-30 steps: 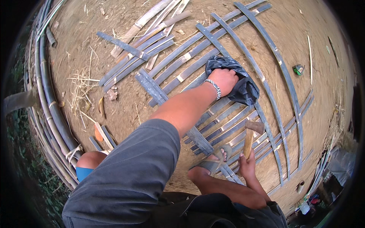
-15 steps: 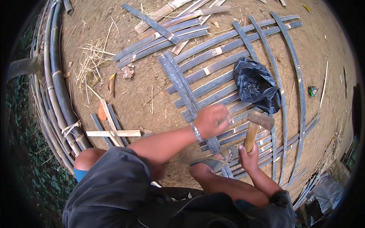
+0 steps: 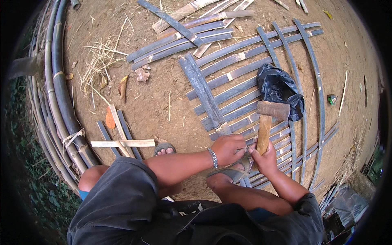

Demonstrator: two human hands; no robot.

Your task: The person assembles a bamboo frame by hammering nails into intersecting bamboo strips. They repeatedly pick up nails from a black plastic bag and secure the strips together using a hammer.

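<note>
My right hand (image 3: 265,158) is wrapped round the wooden handle of a hatchet (image 3: 264,132), whose rusty, blocky head points away from me. My left hand (image 3: 228,150), with a metal bracelet on its wrist, is closed in a pinch close to my right thumb. Something thin seems to be between the fingertips there, too small to name. Under both hands lies a lattice of dark split bamboo slats (image 3: 241,98), nearly parallel, crossed by longer strips. A crumpled black plastic bag (image 3: 279,87) rests on the slats beyond the hatchet, with small dark pieces inside.
Loose bamboo strips (image 3: 183,38) are piled at the far left of the lattice. Long bamboo poles (image 3: 61,81) line the left side. Crossed sticks (image 3: 122,143) lie near my left knee. My sandalled foot (image 3: 232,173) is at the lattice's near edge. Dry straw (image 3: 100,61) is scattered on the soil.
My left hand has come down and nearer to me, meeting my right fingertips. The hatchet has turned more upright, its head shifting left and away from me.
</note>
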